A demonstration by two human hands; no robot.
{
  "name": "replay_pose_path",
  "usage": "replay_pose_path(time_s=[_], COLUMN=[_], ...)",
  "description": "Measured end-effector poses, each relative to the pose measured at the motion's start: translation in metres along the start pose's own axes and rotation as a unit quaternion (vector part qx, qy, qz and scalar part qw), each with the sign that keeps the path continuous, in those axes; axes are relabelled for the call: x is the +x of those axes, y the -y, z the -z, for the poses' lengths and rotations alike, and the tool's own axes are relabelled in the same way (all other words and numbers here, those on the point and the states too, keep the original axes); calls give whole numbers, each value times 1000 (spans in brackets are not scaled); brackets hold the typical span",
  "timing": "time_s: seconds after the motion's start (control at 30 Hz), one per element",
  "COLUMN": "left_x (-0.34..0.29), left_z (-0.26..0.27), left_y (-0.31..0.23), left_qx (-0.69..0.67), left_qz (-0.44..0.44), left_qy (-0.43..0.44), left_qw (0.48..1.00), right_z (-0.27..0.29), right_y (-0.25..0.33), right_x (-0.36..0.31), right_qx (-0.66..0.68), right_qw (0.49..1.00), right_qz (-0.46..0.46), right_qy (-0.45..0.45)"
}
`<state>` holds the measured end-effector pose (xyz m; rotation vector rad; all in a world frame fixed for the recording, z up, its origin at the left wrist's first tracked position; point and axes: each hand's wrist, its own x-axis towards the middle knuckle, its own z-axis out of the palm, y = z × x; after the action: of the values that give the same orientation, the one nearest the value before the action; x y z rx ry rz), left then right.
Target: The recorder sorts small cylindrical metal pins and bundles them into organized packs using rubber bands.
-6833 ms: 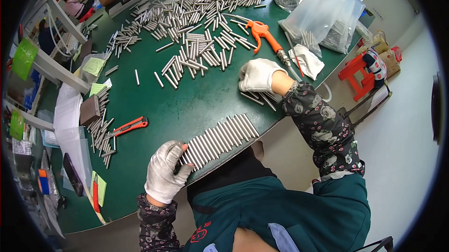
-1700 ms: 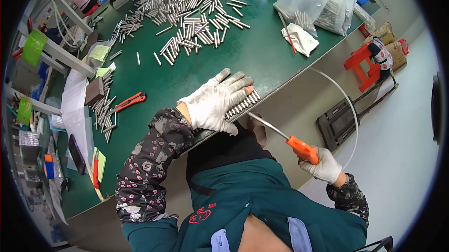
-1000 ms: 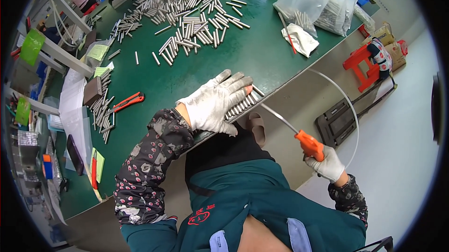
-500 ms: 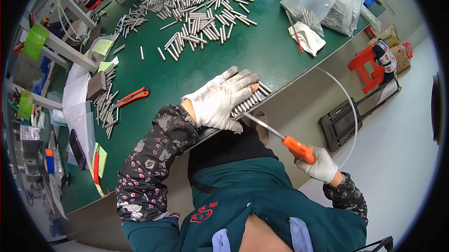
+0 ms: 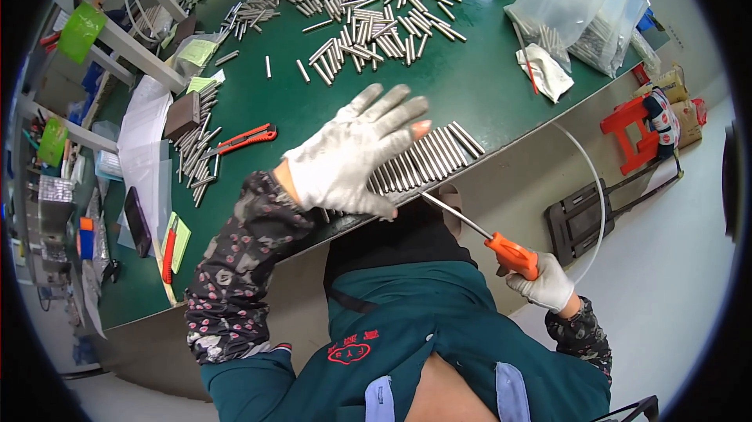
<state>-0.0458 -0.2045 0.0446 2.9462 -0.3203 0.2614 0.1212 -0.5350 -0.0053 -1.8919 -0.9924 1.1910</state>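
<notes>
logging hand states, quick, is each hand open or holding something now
Left hand: open, fingers spread over the row of metal rods; contact can't be told.
Right hand: closed around the orange air gun.

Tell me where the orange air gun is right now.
In the head view, the orange air gun is right of centre, held in the gloved right hand, its metal nozzle pointing toward the row of rods at the table's near edge.
</notes>
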Motion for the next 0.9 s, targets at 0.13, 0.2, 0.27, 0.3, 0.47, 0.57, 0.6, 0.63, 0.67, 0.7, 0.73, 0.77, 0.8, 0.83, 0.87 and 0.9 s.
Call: replay_pose_path(time_s=[0.13, 0.2, 0.27, 0.3, 0.47, 0.57, 0.6, 0.63, 0.67, 0.7, 0.73, 0.77, 0.8, 0.83, 0.87, 0.9], left_x=[-52, -51, -49, -49, -47, -47, -47, -48, -47, -47, -48, -48, -48, -48, -49, -49], left_z=[-15, -23, -25, -26, -24, -25, -26, -26, -26, -26, -27, -28, -28, -28, -28, -28], left_y=[-2, -9, -11, -10, -10, -10, -9, -10, -10, -9, -8, -8, -9, -9, -9, -9], left_qx=[-21, -16, 1, -4, -9, -22, -19, -15, -18, -17, -19, -23, -17, -18, -19, -20], left_qz=[27, 40, 44, 41, 40, 39, 35, 32, 28, 30, 28, 24, 23, 24, 23, 21], left_qy=[62, 82, 87, 75, 66, 58, 53, 48, 44, 45, 38, 31, 33, 35, 32, 29], left_qw=[997, 996, 995, 996, 997, 997, 998, 998, 998, 998, 999, 999, 999, 999, 999, 999], right_z=[-8, -12, -13, -13, -18, -19, -21, -23, -22, -21, -21, -23, -25, -27, -24, -25], right_y=[0, 4, 7, 7, -4, 5, 3, 2, 4, 7, 9, 9, 8, 7, 10, 10], right_x=[8, 11, 15, 15, 13, 13, 12, 12, 13, 14, 16, 16, 16, 16, 18, 18], right_qx=[-43, -54, -83, -86, -52, -43, -70, -98, -98, -65, -31, -30, -64, -98, -91, -92], right_qw=[997, 997, 996, 995, 997, 999, 996, 992, 992, 997, 999, 999, 997, 991, 993, 993], right_qz=[54, 53, 36, 36, 64, 29, 52, 74, 76, 45, 13, 13, 48, 83, 64, 65], right_qy=[21, 31, 19, 21, -2, -13, 8, 30, 32, 12, -7, -6, 18, 42, 43, 44])
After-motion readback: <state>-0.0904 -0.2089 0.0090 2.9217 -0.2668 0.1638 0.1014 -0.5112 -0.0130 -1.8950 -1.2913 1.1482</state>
